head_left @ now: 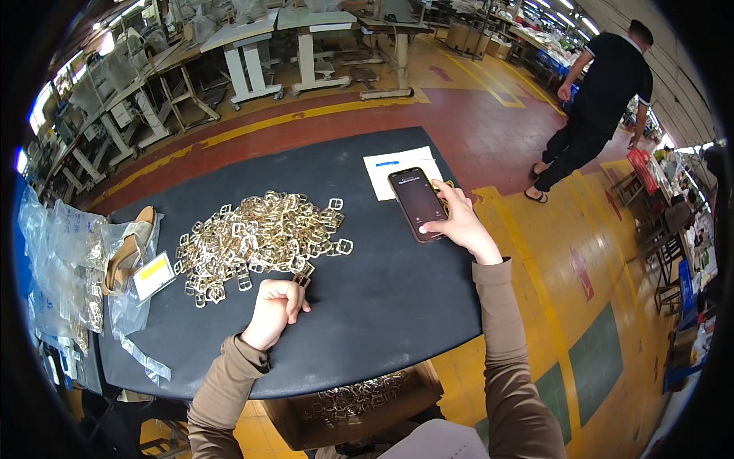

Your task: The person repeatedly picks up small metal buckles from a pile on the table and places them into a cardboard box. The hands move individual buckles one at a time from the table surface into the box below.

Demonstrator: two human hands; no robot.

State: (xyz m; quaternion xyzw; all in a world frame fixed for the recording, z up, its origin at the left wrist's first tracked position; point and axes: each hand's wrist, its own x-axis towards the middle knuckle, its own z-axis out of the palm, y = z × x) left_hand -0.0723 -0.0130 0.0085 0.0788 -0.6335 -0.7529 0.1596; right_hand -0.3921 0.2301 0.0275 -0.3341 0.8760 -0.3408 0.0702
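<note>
- A dark phone (pixel 417 205) sat at the right side of a dark counter (pixel 375 306), its upper part overlapping a white paper (pixel 378 183) with a blue mark.
- The person's right grip (pixel 461 222) reached over the phone's right edge, thumb on the lower screen and fingers spread apart from it; whether it clamped the phone could not be told.
- The left grip (pixel 277 310) was curled, fingers drawn together, just beside the near edge of a heap of metal buckles (pixel 260 237); its palm was hidden.
- The buckles, gold and silver in tone, were piled left of center on the counter, a few lying loose at the fringe.
- Left of the heap, a white card with a yellow band (pixel 154 277) stood tilted in front of a tan open shoe (pixel 126 256).
- Clear plastic bags (pixel 61 252) crowded the counter's left end, more metal pieces showing through the film.
- Below the near edge, an open brown box (pixel 284 419) contained further buckles.
- Brown sleeves (pixel 505 321) covered both of the person's forearms.
- Beyond, a co-worker (pixel 600 96) in black clothes and sandals was in mid-stride on a red and yellow floor (pixel 527 252).
- Pale worktables (pixel 313 21) lined the far side of the aisle.
</note>
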